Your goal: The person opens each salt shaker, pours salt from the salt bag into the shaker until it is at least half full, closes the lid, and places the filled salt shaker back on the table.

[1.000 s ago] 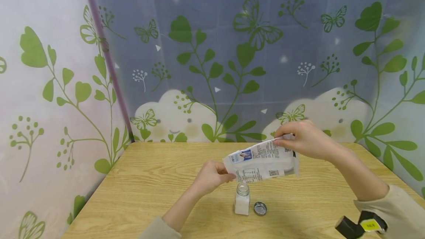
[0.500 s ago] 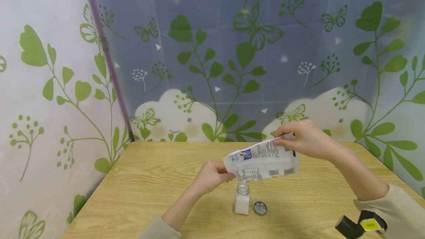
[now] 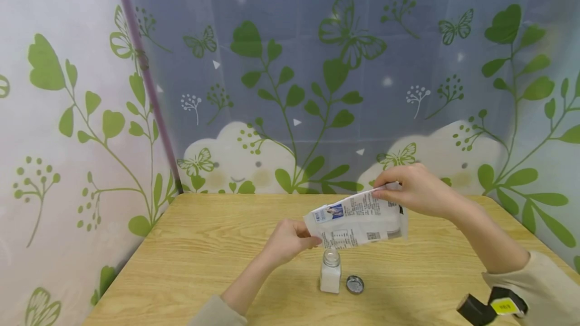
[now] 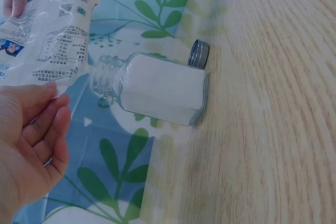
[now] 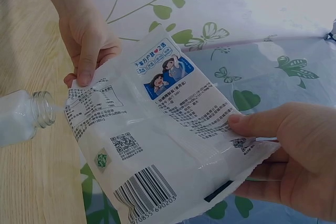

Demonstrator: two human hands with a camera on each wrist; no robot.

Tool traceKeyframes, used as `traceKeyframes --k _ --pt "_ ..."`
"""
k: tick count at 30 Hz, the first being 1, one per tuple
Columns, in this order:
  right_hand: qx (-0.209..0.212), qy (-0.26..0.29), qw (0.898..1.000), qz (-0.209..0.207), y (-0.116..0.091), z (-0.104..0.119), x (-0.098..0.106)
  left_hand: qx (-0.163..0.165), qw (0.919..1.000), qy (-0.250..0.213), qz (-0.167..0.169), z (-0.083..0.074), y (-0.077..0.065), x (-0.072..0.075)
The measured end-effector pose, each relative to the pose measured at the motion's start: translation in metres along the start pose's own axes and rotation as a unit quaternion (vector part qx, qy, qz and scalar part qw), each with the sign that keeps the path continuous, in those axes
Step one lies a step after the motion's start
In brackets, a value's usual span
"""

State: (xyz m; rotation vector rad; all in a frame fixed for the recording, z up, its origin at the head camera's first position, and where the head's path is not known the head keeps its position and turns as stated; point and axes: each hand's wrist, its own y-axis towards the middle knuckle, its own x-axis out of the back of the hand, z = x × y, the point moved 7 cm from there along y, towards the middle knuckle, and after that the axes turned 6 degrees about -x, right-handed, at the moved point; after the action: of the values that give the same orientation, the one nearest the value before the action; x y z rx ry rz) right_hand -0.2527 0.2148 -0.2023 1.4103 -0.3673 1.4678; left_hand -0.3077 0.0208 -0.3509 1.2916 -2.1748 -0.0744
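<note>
A white printed bag of salt [image 3: 358, 218] is held tilted in the air by both hands. My left hand [image 3: 290, 240] pinches its lower left corner between thumb and fingers. At the raised right end my right hand [image 3: 412, 190] pinches the upper edge. Just beneath the bag's corner stands an upright glass jar [image 3: 331, 273], largely filled with white salt. In the right wrist view, a thin white stream [image 5: 58, 108] shows between the bag's corner and the jar's mouth. Right beside the jar lies a silver metal lid [image 3: 355, 284], its hollow side up.
The wooden table [image 3: 204, 245] carries the jar and the lid. Behind it hangs a blue curtain [image 3: 281, 89] printed with leaves and butterflies, and a pale one [image 3: 45, 130] closes off the left side. A black device with a yellow label [image 3: 504, 307] sits on the right sleeve.
</note>
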Motion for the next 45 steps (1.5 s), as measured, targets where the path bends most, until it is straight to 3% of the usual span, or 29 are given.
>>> traceKeyframes --k 45 --pt "-0.005 0.014 1.0 0.011 0.0007 -0.0011 -0.0027 -0.006 1.0 -0.001 0.0 0.0057 -0.0003 -0.0008"
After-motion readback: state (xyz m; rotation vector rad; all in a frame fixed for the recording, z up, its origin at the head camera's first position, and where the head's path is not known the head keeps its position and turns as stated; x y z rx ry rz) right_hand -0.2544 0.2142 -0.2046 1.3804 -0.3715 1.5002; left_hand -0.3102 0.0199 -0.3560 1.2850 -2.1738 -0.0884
